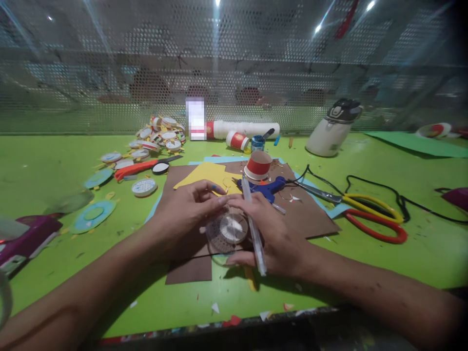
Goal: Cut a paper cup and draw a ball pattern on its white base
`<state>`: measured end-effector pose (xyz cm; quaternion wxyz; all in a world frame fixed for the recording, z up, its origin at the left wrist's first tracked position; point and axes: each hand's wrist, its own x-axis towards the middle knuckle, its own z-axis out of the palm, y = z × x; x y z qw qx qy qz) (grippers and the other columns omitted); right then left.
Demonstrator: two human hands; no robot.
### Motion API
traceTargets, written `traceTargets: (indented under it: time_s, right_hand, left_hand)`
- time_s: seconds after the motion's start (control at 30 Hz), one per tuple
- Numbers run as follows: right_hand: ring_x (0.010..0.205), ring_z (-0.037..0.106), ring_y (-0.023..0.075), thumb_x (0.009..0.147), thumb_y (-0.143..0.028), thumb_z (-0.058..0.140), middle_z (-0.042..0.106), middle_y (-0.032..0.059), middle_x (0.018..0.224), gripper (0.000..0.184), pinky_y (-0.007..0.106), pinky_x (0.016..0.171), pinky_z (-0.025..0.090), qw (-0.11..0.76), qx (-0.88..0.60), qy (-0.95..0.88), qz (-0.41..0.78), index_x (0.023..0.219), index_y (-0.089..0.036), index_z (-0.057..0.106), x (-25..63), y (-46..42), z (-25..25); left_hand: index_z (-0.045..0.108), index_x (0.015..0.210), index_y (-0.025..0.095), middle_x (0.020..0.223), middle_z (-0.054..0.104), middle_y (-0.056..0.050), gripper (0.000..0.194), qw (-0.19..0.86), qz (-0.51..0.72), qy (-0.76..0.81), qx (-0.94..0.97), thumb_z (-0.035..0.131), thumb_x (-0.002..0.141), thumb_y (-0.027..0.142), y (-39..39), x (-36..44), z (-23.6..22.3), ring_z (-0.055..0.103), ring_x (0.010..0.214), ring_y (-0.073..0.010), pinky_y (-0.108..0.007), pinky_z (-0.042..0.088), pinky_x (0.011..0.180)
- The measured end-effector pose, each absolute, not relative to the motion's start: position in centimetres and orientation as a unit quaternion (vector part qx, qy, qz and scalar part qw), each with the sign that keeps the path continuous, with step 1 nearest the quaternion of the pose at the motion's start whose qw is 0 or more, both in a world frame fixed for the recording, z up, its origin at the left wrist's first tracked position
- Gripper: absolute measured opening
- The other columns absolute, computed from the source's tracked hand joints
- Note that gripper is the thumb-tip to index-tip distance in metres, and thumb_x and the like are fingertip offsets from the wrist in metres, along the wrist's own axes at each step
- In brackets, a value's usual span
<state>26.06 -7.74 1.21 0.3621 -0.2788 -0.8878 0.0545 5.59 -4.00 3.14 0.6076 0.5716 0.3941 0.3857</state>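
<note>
My left hand (193,202) is closed, thumb and fingers pinched together at the far edge of a round pale disc (233,228) with a raised, lined white centre. My right hand (272,229) curves around the disc's right side, its thumb near the front edge. A slim white pen (256,234) is held along this hand, between thumb and index finger, slanting toward me. The disc's outer part is blurred and partly hidden by the fingers. Brown card sheets (307,214) lie beneath both hands. Just beyond are yellow paper (203,174) and a blue glue gun (268,187).
A red-and-white paper cup (259,165) stands behind the glue gun. Scissors (376,209) with yellow and red handles lie right. Left are an orange utility knife (135,168), blue discs (93,215) and a pile of finished-looking discs (161,134). A grey-white jug (332,127) stands back right.
</note>
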Motion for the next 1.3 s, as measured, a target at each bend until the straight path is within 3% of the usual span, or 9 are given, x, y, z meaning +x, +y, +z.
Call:
traceTargets:
  time_s: [0.1, 0.2, 0.27, 0.53, 0.87, 1.03, 1.17, 1.3]
  right_hand:
    - [0.110, 0.055, 0.0323, 0.075, -0.043, 0.084, 0.061, 0.0161, 0.130, 0.081, 0.049, 0.095, 0.049, 0.359, -0.288, -0.886, 0.049, 0.137, -0.019, 0.038, 26.2, -7.5, 0.9]
    - [0.108, 0.055, 0.0318, 0.074, -0.045, 0.084, 0.062, 0.0160, 0.127, 0.080, 0.048, 0.093, 0.050, 0.343, -0.313, -0.884, 0.063, 0.135, -0.017, 0.040, 26.4, -7.4, 0.7]
    - [0.107, 0.055, 0.0314, 0.075, -0.046, 0.083, 0.063, 0.0162, 0.126, 0.078, 0.047, 0.092, 0.050, 0.335, -0.323, -0.882, 0.068, 0.133, -0.016, 0.042, 26.4, -7.2, 0.6]
    - [0.111, 0.055, 0.0309, 0.078, -0.051, 0.080, 0.062, 0.0147, 0.125, 0.075, 0.047, 0.093, 0.050, 0.316, -0.341, -0.880, 0.097, 0.133, -0.019, 0.042, 26.5, -6.7, 0.1]
    - [0.108, 0.054, 0.0264, 0.077, -0.050, 0.081, 0.063, 0.0116, 0.124, 0.074, 0.044, 0.092, 0.049, 0.300, -0.345, -0.873, 0.169, 0.135, -0.021, 0.045, 26.6, -6.7, 0.5]
    - [0.114, 0.055, 0.0273, 0.077, -0.046, 0.082, 0.062, 0.0122, 0.128, 0.075, 0.046, 0.097, 0.050, 0.299, -0.347, -0.866, 0.201, 0.136, -0.021, 0.046, 26.9, -6.8, 0.8]
    - [0.116, 0.061, 0.0232, 0.094, -0.031, 0.065, 0.062, 0.0120, 0.129, 0.050, 0.042, 0.098, 0.051, 0.365, -0.393, -0.816, 0.215, 0.138, -0.019, 0.046, 27.8, -7.2, 2.0]
    - [0.099, 0.069, 0.0187, 0.104, -0.029, 0.047, 0.073, 0.0031, 0.103, 0.035, 0.038, 0.093, 0.053, 0.430, -0.452, -0.756, 0.200, 0.138, -0.025, 0.051, 28.7, -7.8, 3.8]
  left_hand:
    - [0.067, 0.108, 0.017, 0.111, 0.071, -0.013, 0.039, 0.449, 0.276, 0.417, 0.741, 0.068, 0.084, 0.048, -3.3, 3.8, 4.1, 0.067, 0.103, -0.0308, -0.047, 0.053, 0.091]
    - [0.054, 0.139, 0.018, 0.144, 0.055, -0.015, 0.074, 0.283, 0.146, 0.402, 0.859, 0.073, 0.076, 0.053, -3.3, 2.1, 5.3, 0.052, 0.130, -0.0383, -0.052, 0.044, 0.108]
    - [0.047, 0.145, 0.020, 0.150, 0.050, -0.014, 0.082, 0.239, 0.096, 0.385, 0.886, 0.072, 0.076, 0.057, -3.7, 1.6, 5.7, 0.049, 0.134, -0.0385, -0.051, 0.044, 0.108]
    - [0.040, 0.146, 0.033, 0.146, 0.055, -0.007, 0.074, 0.215, 0.138, 0.302, 0.919, 0.069, 0.083, 0.059, -3.9, 2.3, 3.7, 0.055, 0.128, -0.0289, -0.040, 0.048, 0.102]
    - [0.042, 0.146, 0.028, 0.144, 0.056, -0.010, 0.070, 0.202, 0.127, 0.301, 0.923, 0.067, 0.086, 0.054, -3.7, 2.8, 3.1, 0.054, 0.128, -0.0317, -0.045, 0.043, 0.107]
    - [0.042, 0.148, 0.028, 0.143, 0.058, -0.011, 0.069, 0.191, 0.127, 0.307, 0.924, 0.067, 0.087, 0.049, -3.8, 2.7, 2.8, 0.056, 0.126, -0.0330, -0.046, 0.046, 0.103]
    - [0.051, 0.141, 0.019, 0.139, 0.059, -0.016, 0.063, 0.157, 0.085, 0.341, 0.923, 0.066, 0.087, 0.049, -4.2, 2.8, 3.0, 0.056, 0.124, -0.0374, -0.054, 0.048, 0.101]
    - [0.055, 0.137, 0.017, 0.141, 0.057, -0.017, 0.059, 0.150, 0.068, 0.353, 0.921, 0.066, 0.087, 0.046, -4.8, 3.1, 3.8, 0.055, 0.126, -0.0371, -0.054, 0.048, 0.104]
